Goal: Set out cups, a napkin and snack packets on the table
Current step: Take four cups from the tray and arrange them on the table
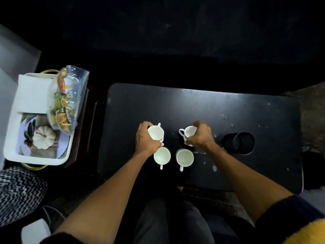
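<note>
Several white cups stand on the black table (246, 117). My left hand (146, 140) grips the far left cup (156, 132), whose handle points away. My right hand (201, 135) grips the far right cup (189, 132), its handle pointing left. Two more cups stand nearer to me, apart from my hands: the near left cup (161, 155) and the near right cup (184, 157), both with handles toward me. To the left, a white tray (10, 141) holds a folded white napkin (33, 94) and a clear bag of snack packets (68, 99).
A black cylindrical holder (243, 143) lies on the table right of my right hand. The tray also carries a small white pumpkin (43, 137) and rests on a dark side stand. A zigzag-patterned cushion (19, 192) lies at the lower left. My legs are below the table's near edge.
</note>
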Tool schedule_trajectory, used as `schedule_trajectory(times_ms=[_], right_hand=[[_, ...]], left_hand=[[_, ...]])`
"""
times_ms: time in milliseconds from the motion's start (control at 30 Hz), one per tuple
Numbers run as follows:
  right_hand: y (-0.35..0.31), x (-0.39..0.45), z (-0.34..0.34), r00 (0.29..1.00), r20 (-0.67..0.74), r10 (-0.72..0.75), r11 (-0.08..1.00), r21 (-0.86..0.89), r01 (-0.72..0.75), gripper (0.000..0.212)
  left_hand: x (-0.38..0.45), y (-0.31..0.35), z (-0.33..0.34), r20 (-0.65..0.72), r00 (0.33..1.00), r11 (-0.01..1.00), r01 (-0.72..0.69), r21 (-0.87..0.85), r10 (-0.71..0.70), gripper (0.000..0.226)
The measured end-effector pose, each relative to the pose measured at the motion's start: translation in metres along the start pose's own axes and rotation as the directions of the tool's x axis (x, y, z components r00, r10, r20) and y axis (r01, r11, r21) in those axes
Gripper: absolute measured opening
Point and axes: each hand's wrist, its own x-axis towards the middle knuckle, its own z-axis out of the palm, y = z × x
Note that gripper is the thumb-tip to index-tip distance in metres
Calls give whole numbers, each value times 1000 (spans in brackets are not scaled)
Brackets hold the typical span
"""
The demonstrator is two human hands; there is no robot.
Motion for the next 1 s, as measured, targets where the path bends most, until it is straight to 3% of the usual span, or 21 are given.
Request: schedule_trajectory(times_ms=[100,367,600,833,1000], right_hand=[[3,3,6,1000,0,8,999,-42,-8,73],[6,5,24,993,-81,84,996,23,-83,68],[-6,-4,38,983,-114,145,989,47,-140,77],[-19,-9,44,988,-47,145,989,5,-145,85],[-16,-14,44,993,-22,112,994,-17,-112,84]], left_hand=[[5,-6,6,24,992,979,-129,157,127,69],[17,-11,29,47,971,910,-237,339,235,73],[16,-7,49,-2,976,917,-203,343,217,74],[13,-10,54,-20,977,912,-190,362,212,74],[13,-14,50,53,977,917,-211,340,205,82]])
